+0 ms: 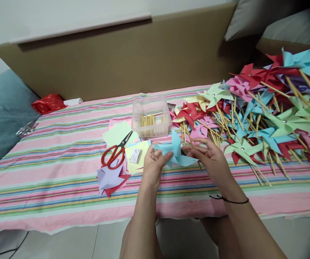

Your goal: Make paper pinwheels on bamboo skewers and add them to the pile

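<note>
A light blue paper pinwheel (176, 149) is held up in front of me, its corners folded in. My left hand (156, 161) pinches it from the left, thumb on top of the paper. My right hand (207, 156) is at its right side, fingers closed around a thin wooden stick (199, 165) that runs behind the blue paper's right point. Whether the stick is joined to the pinwheel is hidden by paper and fingers. Left of my hands lie red-handled scissors (114, 154), a small white box (135, 156) and cut purple paper (110, 177).
A clear plastic bin (151, 131) with short sticks stands behind my hands. Stacked coloured paper (117, 133) lies beside it. Many finished pinwheels (284, 120) on sticks pile up at right. A red plastic bag (49, 103) sits far left on the striped cloth (63, 162).
</note>
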`<state>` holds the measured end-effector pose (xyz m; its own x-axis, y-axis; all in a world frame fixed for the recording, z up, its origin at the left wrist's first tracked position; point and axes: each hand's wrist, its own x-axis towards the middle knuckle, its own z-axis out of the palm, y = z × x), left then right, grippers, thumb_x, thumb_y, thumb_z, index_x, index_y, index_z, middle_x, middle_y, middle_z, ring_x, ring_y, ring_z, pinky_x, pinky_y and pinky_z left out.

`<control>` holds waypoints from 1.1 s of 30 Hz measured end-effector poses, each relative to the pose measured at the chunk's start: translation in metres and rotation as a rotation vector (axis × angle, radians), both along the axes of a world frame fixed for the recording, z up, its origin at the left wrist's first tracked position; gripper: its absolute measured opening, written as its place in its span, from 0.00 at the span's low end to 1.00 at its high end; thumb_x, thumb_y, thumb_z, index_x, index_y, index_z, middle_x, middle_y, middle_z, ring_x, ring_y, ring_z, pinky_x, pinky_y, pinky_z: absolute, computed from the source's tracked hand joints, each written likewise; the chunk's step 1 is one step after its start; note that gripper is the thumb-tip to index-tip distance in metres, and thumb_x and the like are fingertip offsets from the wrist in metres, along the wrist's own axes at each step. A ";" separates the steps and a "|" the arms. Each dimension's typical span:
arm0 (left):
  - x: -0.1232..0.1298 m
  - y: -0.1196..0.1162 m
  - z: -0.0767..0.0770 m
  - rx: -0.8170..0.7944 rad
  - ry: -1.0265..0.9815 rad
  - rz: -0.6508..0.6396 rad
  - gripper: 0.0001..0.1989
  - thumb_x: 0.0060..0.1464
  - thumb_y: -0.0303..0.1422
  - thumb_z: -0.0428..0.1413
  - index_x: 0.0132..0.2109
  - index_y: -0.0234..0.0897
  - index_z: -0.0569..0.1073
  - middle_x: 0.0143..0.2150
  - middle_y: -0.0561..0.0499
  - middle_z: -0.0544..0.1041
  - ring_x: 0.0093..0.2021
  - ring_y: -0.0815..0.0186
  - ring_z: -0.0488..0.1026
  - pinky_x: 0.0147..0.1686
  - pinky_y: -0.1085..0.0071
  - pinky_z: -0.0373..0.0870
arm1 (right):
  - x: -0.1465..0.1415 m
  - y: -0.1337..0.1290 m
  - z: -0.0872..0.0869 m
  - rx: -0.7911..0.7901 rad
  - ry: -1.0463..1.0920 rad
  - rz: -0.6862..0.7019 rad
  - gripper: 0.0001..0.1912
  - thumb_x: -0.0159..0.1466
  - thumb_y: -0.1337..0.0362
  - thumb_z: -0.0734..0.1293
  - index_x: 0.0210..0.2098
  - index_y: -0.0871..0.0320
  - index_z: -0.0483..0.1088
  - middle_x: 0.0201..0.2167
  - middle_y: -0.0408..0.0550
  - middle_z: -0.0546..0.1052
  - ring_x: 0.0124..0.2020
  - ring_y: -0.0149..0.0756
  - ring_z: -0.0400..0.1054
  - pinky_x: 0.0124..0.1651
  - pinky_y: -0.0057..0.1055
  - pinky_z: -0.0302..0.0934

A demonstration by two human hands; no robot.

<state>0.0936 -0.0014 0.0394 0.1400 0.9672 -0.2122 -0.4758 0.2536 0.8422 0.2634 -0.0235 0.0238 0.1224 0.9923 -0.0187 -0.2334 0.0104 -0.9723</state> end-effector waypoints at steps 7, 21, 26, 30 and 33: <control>0.000 0.002 0.003 0.028 -0.202 0.039 0.28 0.36 0.28 0.67 0.45 0.43 0.65 0.31 0.59 0.73 0.30 0.74 0.71 0.34 0.77 0.67 | -0.011 -0.002 0.006 0.003 -0.058 0.045 0.13 0.59 0.56 0.69 0.41 0.54 0.70 0.33 0.45 0.79 0.21 0.26 0.62 0.24 0.27 0.57; 0.003 0.000 0.004 0.072 -0.201 0.068 0.33 0.34 0.34 0.69 0.49 0.47 0.65 0.30 0.58 0.71 0.26 0.73 0.68 0.33 0.73 0.67 | -0.029 -0.009 0.016 0.079 -0.115 0.015 0.08 0.58 0.56 0.70 0.35 0.51 0.78 0.30 0.44 0.77 0.34 0.36 0.71 0.38 0.33 0.65; 0.013 -0.001 0.006 0.139 0.055 0.126 0.37 0.35 0.33 0.69 0.53 0.45 0.61 0.24 0.60 0.71 0.28 0.69 0.72 0.30 0.75 0.67 | -0.028 -0.008 0.010 0.046 -0.131 0.000 0.09 0.57 0.55 0.70 0.33 0.52 0.78 0.30 0.44 0.76 0.35 0.37 0.67 0.37 0.31 0.61; 0.010 0.002 0.003 0.098 -0.038 0.120 0.36 0.34 0.32 0.69 0.51 0.46 0.62 0.29 0.58 0.73 0.30 0.71 0.72 0.31 0.76 0.67 | -0.023 -0.008 0.009 0.070 -0.127 -0.004 0.16 0.65 0.52 0.61 0.42 0.50 0.77 0.31 0.44 0.74 0.33 0.34 0.65 0.37 0.31 0.60; 0.004 0.003 0.001 0.069 -0.213 0.102 0.35 0.32 0.31 0.70 0.50 0.47 0.65 0.32 0.58 0.72 0.29 0.73 0.70 0.32 0.76 0.67 | -0.021 -0.009 0.011 0.121 -0.231 -0.015 0.18 0.68 0.54 0.57 0.43 0.51 0.76 0.32 0.44 0.72 0.33 0.34 0.64 0.39 0.31 0.59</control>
